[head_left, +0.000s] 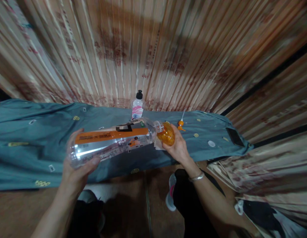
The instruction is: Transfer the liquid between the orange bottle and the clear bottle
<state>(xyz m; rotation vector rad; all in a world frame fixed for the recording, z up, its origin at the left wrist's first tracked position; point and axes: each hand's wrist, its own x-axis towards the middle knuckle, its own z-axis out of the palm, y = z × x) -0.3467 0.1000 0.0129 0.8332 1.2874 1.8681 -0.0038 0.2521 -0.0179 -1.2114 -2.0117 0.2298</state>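
A large clear bottle [113,138] with an orange and silver label lies nearly level in the air, its mouth pointing right. My left hand [79,168] is wrapped round its base end. My right hand [176,145] grips a small amber-orange container [167,134] whose opening meets the bottle's mouth. Behind them a small clear bottle [137,107] with a black cap and pink label stands upright. An orange pump head [180,125] with a thin tube lies on the cloth behind my right hand. A piece of white paper [158,144] shows beneath the amber container.
A narrow surface draped in teal patterned cloth [24,132] runs across the view. On its right end lie a dark phone [234,137] and a round whitish disc [211,143]. Pleated curtains [143,43] hang behind and at the right. A shoe [171,195] shows on the floor.
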